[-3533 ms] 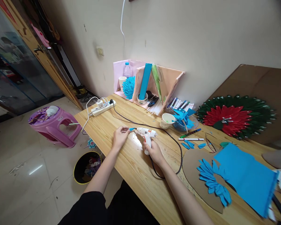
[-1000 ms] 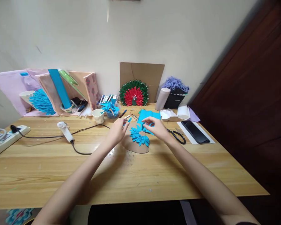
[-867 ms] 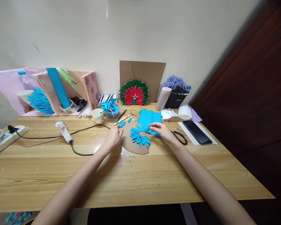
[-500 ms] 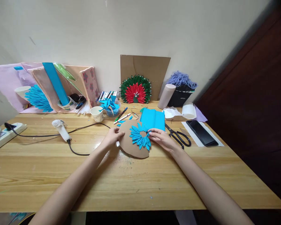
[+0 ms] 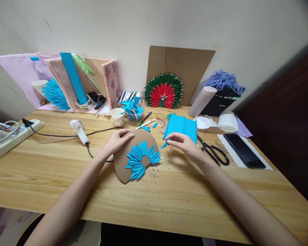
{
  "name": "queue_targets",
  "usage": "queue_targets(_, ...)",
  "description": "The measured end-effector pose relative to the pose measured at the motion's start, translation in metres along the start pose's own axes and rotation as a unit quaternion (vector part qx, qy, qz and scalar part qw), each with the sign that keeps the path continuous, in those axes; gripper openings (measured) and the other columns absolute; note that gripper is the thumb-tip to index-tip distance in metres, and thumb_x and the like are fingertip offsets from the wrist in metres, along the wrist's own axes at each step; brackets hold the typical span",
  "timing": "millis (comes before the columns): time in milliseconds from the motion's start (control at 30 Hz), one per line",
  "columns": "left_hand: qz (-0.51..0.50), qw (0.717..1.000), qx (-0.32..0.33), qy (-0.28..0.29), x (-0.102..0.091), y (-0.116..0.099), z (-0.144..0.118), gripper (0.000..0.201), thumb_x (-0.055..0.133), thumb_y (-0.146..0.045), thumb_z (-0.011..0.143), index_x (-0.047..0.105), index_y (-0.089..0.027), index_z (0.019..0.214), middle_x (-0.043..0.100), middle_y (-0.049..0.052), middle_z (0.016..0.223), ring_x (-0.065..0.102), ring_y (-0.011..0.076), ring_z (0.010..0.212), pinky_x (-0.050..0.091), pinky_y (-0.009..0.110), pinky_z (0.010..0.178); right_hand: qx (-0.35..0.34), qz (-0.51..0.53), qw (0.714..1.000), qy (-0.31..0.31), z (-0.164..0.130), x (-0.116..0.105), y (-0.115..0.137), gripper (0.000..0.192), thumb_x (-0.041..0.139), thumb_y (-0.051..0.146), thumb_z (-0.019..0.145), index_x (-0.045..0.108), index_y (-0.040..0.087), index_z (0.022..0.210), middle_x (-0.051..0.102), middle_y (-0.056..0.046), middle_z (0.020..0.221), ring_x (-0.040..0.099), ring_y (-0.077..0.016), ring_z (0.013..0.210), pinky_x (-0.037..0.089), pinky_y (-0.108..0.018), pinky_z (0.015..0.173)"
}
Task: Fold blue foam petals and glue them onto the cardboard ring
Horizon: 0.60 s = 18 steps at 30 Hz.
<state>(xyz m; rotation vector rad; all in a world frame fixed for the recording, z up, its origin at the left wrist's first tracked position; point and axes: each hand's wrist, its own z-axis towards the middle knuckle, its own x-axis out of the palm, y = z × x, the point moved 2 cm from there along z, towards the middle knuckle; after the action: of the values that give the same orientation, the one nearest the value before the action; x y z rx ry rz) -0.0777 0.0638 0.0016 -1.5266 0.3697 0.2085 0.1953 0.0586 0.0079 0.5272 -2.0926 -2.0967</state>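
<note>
The left hand (image 5: 116, 140) lies flat, fingers spread, on the upper edge of a rounded brown cardboard piece (image 5: 123, 162) — matte, smooth, bearing a fan of pointed blue paper petals (image 5: 141, 159) around a bare centre, just below that palm. The right hand (image 5: 184, 143), just right of the fan, pinches one small blue petal (image 5: 164, 145) between fingertips — beyond its knuckles lies folded blue paper (image 5: 182, 126), black scissors (image 5: 214, 152) beside the wrist

The wooden table (image 5: 66, 177) is carrying a cardboard piece (image 5: 123, 164) under the left hand (image 5: 116, 140), scissors (image 5: 214, 152) lying beside the right hand (image 5: 186, 145).
</note>
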Motion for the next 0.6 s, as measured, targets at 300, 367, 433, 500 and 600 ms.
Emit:
queue_targets(300,-0.024,0.999,0.021,0.034,-0.001,-0.004,-0.01,0.037,0.059,-0.042,0.074,0.068,-0.013,0.095,0.069,0.006,0.089,0.061,0.0211,0.08,0.046,0.024,0.065,-0.032,-0.072,0.995,0.055,0.027,0.036,0.005,0.022,0.065,0.035,0.071,0.064,0.017,0.084,0.066,-0.004,0.081,0.06,-0.0169,0.074,0.046,-0.03,0.066)
queue_targets(367,-0.02,0.999,0.022,0.036,-0.001,-0.004,-0.01,0.037,0.058,-0.042,0.075,0.067,-0.012,0.095,0.069,0.006,0.09,0.06,0.0215,0.081,0.045,0.024,0.066,-0.042,-0.102,0.992,0.057,0.027,0.035,0.004,0.022,0.064,0.035,0.073,0.064,0.017,0.085,0.066,-0.005,0.082,0.06,-0.0164,0.072,0.046,-0.029,0.064)
queue_targets(433,-0.018,0.999,0.024,0.042,-0.001,-0.004,-0.011,0.037,0.057,-0.043,0.076,0.067,-0.012,0.095,0.068,0.006,0.09,0.06,0.021,0.081,0.045,0.024,0.066,-0.046,-0.132,0.989,0.056,0.025,0.033,0.006,0.022,0.063,0.036,0.074,0.065,0.017,0.085,0.066,-0.005,0.082,0.059,-0.0154,0.069,0.046,-0.028,0.061)
queue_targets(500,-0.015,0.998,0.021,0.052,-0.001,-0.005,-0.012,0.038,0.055,-0.044,0.077,0.066,-0.012,0.094,0.068,0.006,0.09,0.06,0.0205,0.08,0.045,0.024,0.065,-0.049,-0.163,0.984,0.054,0.024,0.032,0.009,0.021,0.062,0.035,0.075,0.065,0.017,0.085,0.066,-0.005,0.081,0.057,-0.0138,0.066,0.044,-0.026,0.057)
queue_targets(600,-0.01,0.998,0.01,0.059,-0.001,-0.006,-0.013,0.04,0.054,-0.047,0.078,0.065,-0.012,0.095,0.067,0.006,0.089,0.059,0.0199,0.078,0.044,0.024,0.063,-0.056,-0.195,0.978,0.059,0.021,0.033,0.015,0.018,0.061,0.032,0.076,0.065,0.017,0.086,0.066,-0.004,0.081,0.054,-0.0119,0.063,0.042,-0.025,0.055)
